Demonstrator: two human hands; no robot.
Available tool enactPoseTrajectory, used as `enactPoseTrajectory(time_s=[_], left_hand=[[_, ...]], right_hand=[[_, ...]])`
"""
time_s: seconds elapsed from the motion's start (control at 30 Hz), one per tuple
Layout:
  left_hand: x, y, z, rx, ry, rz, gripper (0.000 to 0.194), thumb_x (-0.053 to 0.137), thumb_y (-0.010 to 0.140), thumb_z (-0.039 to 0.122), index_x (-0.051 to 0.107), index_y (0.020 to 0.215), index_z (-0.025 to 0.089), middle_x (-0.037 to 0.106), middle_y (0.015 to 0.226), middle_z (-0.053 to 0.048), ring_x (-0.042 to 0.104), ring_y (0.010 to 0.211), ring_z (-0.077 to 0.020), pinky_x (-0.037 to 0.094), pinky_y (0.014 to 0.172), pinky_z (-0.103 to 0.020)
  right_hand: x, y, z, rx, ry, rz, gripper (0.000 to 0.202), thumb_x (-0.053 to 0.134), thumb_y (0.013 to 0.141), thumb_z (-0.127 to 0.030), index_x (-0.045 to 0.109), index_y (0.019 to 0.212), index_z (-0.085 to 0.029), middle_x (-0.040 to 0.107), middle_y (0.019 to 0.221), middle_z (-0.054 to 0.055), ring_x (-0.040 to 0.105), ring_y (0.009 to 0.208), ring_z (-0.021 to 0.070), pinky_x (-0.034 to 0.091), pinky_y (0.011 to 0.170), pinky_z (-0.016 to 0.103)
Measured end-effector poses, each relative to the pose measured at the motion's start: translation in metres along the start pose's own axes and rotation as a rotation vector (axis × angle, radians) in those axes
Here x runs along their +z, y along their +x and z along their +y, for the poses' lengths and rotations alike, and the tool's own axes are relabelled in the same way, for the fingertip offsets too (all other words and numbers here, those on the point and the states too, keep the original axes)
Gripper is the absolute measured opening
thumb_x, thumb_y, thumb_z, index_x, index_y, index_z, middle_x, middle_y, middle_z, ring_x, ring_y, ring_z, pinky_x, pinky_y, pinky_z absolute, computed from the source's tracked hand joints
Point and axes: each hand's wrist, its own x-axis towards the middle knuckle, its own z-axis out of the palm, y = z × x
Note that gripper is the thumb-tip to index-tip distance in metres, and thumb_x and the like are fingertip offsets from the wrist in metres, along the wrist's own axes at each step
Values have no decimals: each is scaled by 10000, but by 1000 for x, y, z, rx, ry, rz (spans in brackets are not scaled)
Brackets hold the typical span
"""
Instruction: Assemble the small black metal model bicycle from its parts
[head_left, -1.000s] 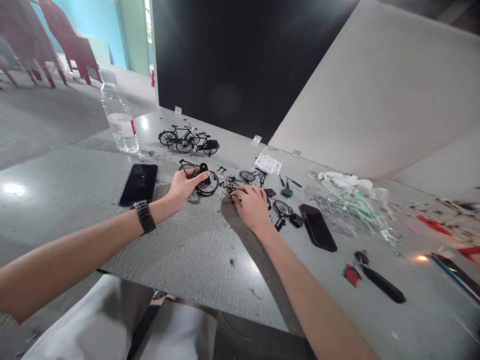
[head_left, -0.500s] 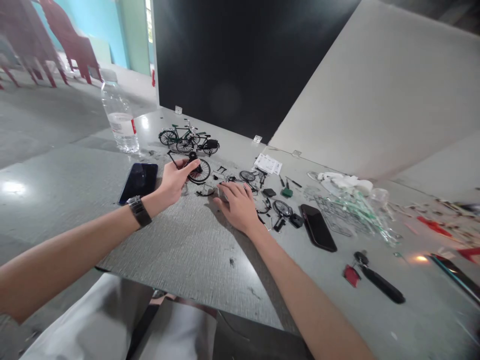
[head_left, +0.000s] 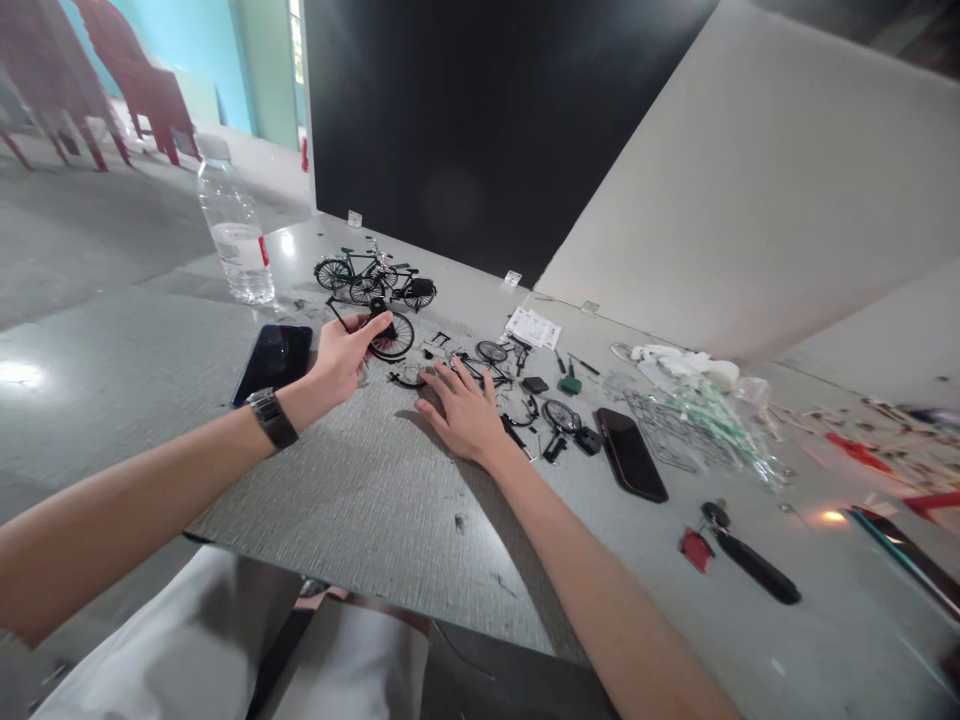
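Pinching a black, thin-spoked wheel assembly [head_left: 396, 336] in the left hand [head_left: 343, 352] now, closed on it with thumb and curled fingers, above the grainy grey counter [head_left: 360, 500]. Spreading the right hand [head_left: 466, 412] wide, palm down, among slender dark bicycle parts [head_left: 492, 352]; can't tell whether touching any. Standing just beyond the left hand, fine-wired miniature bicycles [head_left: 376, 277]. Lying near the left wrist, a glossy, rectangular phone [head_left: 272, 362]; farther back, a clear plastic bottle [head_left: 240, 255].
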Motion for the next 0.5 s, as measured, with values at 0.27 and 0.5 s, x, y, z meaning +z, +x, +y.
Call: enactPoseTrajectory(time_s=[0.27, 0.5], left_hand=[[4, -7, 4, 0, 33, -2, 153, 791, 779, 213, 669, 712, 150, 646, 663, -13, 563, 549, -86, 413, 454, -188], [5, -10, 7, -4, 52, 6, 153, 787, 788, 209, 671, 709, 147, 644, 658, -18, 552, 534, -82, 376, 424, -185]], right_hand=[[-2, 1, 1, -34, 40, -1, 698, 181, 1016, -685, 486, 1477, -258, 367, 1632, 78, 153, 1565, 306, 31, 1229, 649], [1, 1, 3, -33, 44, -1, 745, 167, 1002, -713, 406, 1540, -257, 368, 1632, 77, 148, 1568, 291, 24, 1223, 661]])
